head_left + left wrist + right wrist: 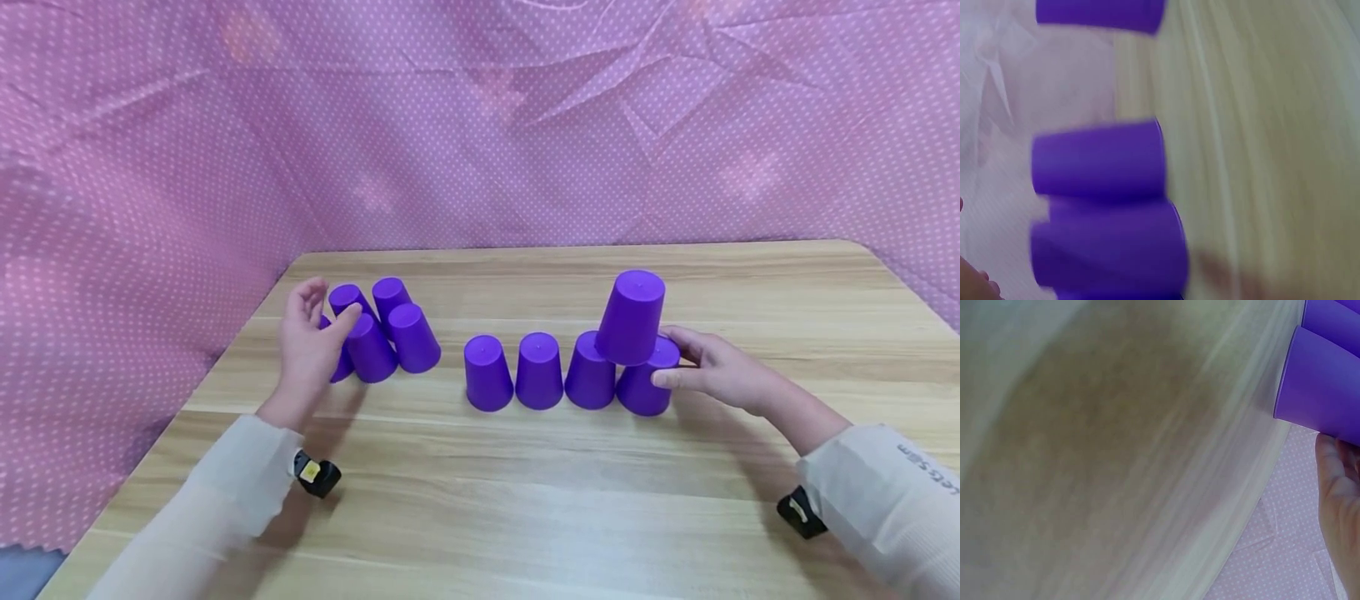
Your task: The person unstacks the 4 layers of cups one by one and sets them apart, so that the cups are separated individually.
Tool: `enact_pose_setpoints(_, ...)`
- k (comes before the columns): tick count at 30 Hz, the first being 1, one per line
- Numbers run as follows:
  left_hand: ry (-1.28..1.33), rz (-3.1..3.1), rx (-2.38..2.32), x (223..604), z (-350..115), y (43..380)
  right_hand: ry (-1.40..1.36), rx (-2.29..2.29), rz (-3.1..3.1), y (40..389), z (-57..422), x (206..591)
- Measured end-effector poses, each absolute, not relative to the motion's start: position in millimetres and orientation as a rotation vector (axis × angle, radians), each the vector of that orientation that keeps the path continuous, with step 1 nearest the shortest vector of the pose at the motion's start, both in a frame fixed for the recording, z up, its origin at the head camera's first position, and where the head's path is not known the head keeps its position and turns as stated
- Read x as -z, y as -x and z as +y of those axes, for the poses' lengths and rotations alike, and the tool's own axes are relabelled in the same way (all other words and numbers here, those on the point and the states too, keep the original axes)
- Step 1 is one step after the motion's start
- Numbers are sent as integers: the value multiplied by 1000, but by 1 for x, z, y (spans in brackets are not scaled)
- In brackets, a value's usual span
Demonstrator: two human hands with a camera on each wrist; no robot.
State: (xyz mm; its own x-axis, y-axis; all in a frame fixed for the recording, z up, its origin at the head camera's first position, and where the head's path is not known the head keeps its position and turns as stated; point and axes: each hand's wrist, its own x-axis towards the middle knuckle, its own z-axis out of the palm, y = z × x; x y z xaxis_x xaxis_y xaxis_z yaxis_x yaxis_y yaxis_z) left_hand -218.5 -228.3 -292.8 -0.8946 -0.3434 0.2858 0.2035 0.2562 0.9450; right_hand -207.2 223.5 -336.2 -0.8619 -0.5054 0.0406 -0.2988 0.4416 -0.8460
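Observation:
Purple cups stand upside down on the wooden table. In the head view, my left hand [309, 346] hovers beside a left-hand cluster, its fingers loosely bent and its thumb close to a near cup [372, 352]; nothing is in its grasp. Part of that hand [975, 284] shows at the left wrist view's lower left corner. To the right, a row of cups includes a left end cup [488, 375]. One upper cup [633, 317] straddles the two rightmost. My right hand [723, 371] holds the row's right end cup [643, 390] from its right side, thumb in front, fingers partly hidden behind.
Behind the left cluster's front cups are a back cup [390, 296] and another one to its left. The table [480, 500] extends toward me. A pink dotted cloth [480, 133] hangs behind it and at the sides. Both wrists carry small black cameras.

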Motion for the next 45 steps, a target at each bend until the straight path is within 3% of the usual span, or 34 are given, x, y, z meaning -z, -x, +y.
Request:
enact_pose_setpoints(16, 321, -2047, 1833, 274, -158, 201, 695, 1398, 2460, 205, 222, 338)
enact_pose_setpoints(45, 647, -2090, 1962, 274, -62, 193, 711, 1411, 2471, 205, 223, 337)
